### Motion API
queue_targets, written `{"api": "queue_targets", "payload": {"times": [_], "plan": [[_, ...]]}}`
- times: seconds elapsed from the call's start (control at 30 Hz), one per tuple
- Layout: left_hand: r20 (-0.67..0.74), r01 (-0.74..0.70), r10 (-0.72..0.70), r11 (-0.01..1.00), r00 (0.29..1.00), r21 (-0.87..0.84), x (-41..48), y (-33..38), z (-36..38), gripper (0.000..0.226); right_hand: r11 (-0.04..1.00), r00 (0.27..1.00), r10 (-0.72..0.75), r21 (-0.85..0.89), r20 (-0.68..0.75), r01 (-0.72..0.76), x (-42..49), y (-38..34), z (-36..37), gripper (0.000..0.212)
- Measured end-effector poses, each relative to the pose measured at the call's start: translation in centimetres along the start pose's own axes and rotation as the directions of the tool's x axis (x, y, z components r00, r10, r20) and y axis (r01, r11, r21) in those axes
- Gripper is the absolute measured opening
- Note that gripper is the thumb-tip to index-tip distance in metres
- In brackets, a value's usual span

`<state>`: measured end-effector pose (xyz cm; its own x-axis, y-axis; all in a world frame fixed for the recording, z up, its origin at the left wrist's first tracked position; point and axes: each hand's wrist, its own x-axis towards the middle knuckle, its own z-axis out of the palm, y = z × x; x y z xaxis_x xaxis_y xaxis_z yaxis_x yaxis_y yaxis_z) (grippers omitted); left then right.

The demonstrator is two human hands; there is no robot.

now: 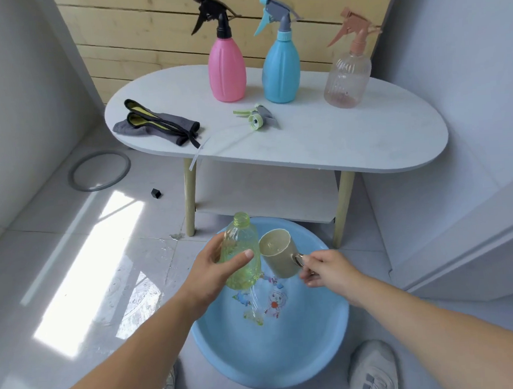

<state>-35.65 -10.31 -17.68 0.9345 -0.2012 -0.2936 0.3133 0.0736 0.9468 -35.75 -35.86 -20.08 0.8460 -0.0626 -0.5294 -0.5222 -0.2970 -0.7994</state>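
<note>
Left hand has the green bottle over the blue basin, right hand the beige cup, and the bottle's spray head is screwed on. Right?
Not quite: the head view shows the green bottle with its neck bare; a green spray head lies loose on the white table. The rest holds.

Three spray bottles are standing on the table ahead of me.

The white oval table (335,135) is standing before a plank wall (149,35). Along its far side a pink bottle (227,73), a blue bottle (281,69) and a clear bottle (347,80) are standing upright in a row, apart from one another, each wearing its trigger top. Nearer me a loose spray head (256,119) is lying on its side, its tube (195,159) trailing left and hanging over the table's front edge. A grey cloth (155,124) is lying bunched at the left end. A shelf (264,200) is sitting low between the legs. On the floor to my left a grey ring (98,187) is lying flat, with a small black block (156,193) lying near it.
</note>
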Motion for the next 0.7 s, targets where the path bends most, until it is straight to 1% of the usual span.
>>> {"api": "queue_targets", "payload": {"times": [0.1,0.2,0.33,0.4,0.47,0.57,0.7], "plan": [[0.006,-0.018,0.018,1.000,1.000,0.001,-0.4,0.6,0.1,0.063,0.997,0.997,-0.083,0.008,0.008,0.083,-2.7,-3.2,-1.4,0.031],[0.007,-0.033,0.032,0.999,0.999,0.007,-0.8,1.1,0.3,0.067,0.986,0.986,-0.167,0.004,-0.002,0.167,-5.3,-6.0,-3.1,0.032],[0.030,-0.055,0.054,0.998,0.998,0.019,-1.3,1.8,0.8,0.056,0.962,0.962,-0.272,-0.008,-0.022,0.272,-7.9,-9.1,-4.8,0.033],[0.034,-0.062,0.061,0.998,0.998,0.026,-1.5,2.1,1.0,0.058,0.943,0.942,-0.334,-0.026,-0.040,0.333,-9.0,-10.2,-5.4,0.033],[0.034,-0.074,0.072,0.996,0.997,0.054,-1.6,2.2,1.0,0.064,0.921,0.920,-0.388,-0.052,-0.055,0.385,-9.8,-10.9,-5.9,0.034],[0.042,-0.090,0.087,0.993,0.995,0.074,-1.5,2.3,1.0,0.066,0.892,0.892,-0.447,-0.110,-0.073,0.438,-10.3,-11.6,-6.4,0.035],[0.050,-0.105,0.100,0.988,0.994,0.110,-1.5,2.4,1.2,0.065,0.868,0.870,-0.484,-0.177,-0.098,0.463,-10.7,-12.2,-6.7,0.031]]}}
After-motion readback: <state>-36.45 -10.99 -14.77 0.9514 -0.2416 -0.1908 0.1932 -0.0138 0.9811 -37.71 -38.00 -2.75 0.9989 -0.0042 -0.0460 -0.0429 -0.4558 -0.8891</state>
